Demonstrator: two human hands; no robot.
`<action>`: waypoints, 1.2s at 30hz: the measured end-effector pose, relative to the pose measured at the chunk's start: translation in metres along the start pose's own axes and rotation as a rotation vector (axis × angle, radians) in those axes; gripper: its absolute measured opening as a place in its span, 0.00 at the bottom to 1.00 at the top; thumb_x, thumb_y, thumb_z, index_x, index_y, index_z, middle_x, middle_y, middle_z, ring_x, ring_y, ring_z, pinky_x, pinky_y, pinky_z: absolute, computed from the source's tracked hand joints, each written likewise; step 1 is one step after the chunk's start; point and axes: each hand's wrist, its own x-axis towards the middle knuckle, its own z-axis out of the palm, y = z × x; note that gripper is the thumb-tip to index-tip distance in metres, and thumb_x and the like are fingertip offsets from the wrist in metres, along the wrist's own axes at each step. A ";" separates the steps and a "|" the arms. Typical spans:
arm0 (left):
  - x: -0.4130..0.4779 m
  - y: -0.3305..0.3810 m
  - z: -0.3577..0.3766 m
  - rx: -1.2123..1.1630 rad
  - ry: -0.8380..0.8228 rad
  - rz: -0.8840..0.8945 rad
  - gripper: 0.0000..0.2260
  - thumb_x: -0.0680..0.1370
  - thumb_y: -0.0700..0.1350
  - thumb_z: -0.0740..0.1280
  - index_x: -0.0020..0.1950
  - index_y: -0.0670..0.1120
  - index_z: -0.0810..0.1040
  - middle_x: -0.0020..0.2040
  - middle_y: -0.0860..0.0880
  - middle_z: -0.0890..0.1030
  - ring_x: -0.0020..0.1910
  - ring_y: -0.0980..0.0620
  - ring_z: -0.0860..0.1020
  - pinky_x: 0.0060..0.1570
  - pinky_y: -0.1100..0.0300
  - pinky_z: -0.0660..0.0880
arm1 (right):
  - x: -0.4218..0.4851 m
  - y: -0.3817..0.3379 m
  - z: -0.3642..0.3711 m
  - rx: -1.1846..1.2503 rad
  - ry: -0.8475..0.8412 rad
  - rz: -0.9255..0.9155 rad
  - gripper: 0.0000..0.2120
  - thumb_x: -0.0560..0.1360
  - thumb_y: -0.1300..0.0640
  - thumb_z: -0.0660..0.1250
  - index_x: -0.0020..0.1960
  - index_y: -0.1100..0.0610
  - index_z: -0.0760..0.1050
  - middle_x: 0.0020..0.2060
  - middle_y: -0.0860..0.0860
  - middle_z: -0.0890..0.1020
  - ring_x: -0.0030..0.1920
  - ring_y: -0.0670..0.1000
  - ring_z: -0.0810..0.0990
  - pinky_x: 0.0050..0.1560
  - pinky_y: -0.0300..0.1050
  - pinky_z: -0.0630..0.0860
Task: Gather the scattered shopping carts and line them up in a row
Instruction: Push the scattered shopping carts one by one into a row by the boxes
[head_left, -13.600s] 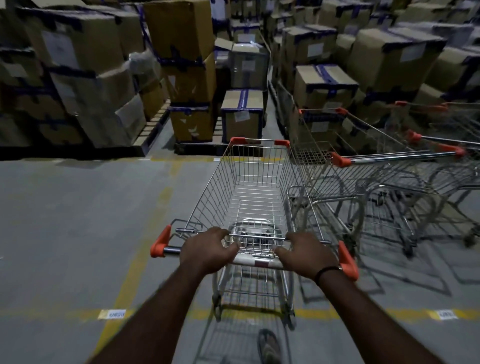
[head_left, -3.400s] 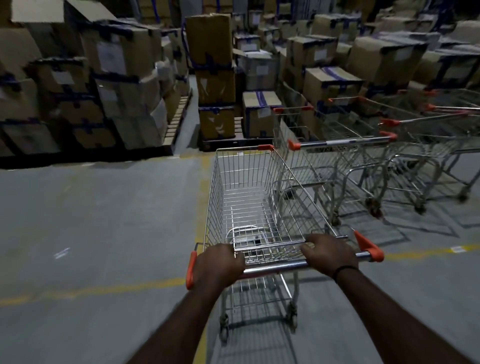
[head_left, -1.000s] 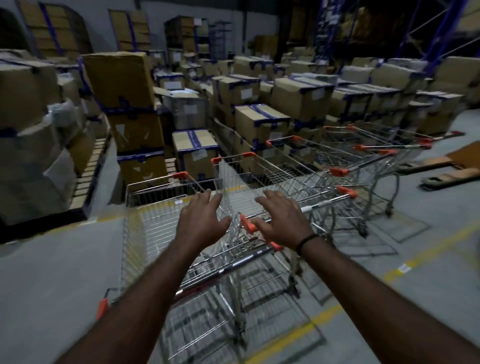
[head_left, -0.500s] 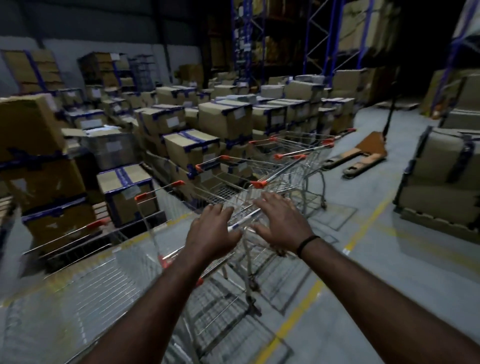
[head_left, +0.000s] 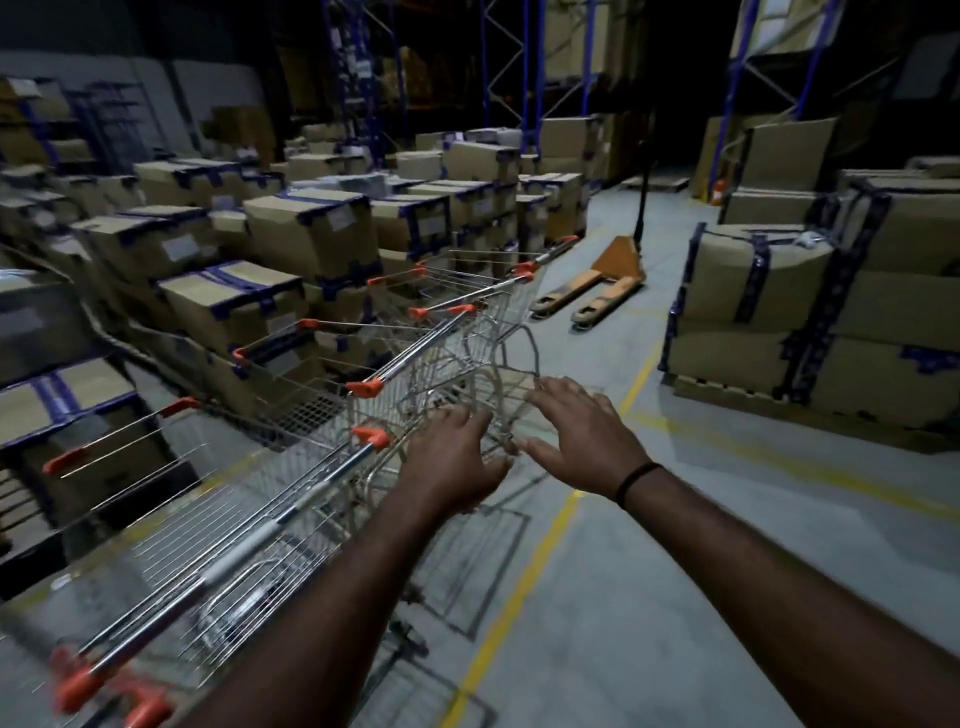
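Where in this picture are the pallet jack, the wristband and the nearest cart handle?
pallet jack (head_left: 621, 260): head view, on its orange body.
wristband (head_left: 638, 480): head view, middle of the black band.
nearest cart handle (head_left: 244, 545): head view, pale middle of the bar.

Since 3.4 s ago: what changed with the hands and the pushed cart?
The left hand and right hand let go of the shopping cart handle and now hover open, fingers spread, beyond it. The cart stands parked at the row's near end. Unchanged: the other carts stay lined up before the taped cardboard boxes.
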 end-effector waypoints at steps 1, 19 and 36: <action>0.014 0.006 0.005 0.000 -0.007 0.019 0.33 0.76 0.64 0.64 0.77 0.52 0.66 0.75 0.47 0.69 0.73 0.44 0.65 0.69 0.47 0.67 | 0.004 0.012 0.000 0.003 0.003 0.016 0.30 0.80 0.39 0.60 0.79 0.47 0.58 0.80 0.50 0.56 0.80 0.53 0.51 0.76 0.62 0.52; 0.369 0.013 0.100 -0.077 -0.066 0.212 0.33 0.77 0.65 0.63 0.78 0.50 0.64 0.78 0.47 0.66 0.76 0.44 0.63 0.70 0.45 0.67 | 0.244 0.215 0.026 -0.022 0.036 0.203 0.30 0.80 0.40 0.61 0.78 0.47 0.60 0.80 0.50 0.57 0.80 0.51 0.52 0.77 0.60 0.51; 0.720 0.071 0.203 -0.073 -0.085 0.178 0.32 0.77 0.63 0.65 0.77 0.49 0.65 0.75 0.47 0.68 0.74 0.45 0.65 0.67 0.42 0.69 | 0.494 0.494 0.045 0.026 0.030 0.209 0.30 0.80 0.39 0.60 0.79 0.48 0.59 0.80 0.50 0.57 0.80 0.52 0.51 0.76 0.62 0.51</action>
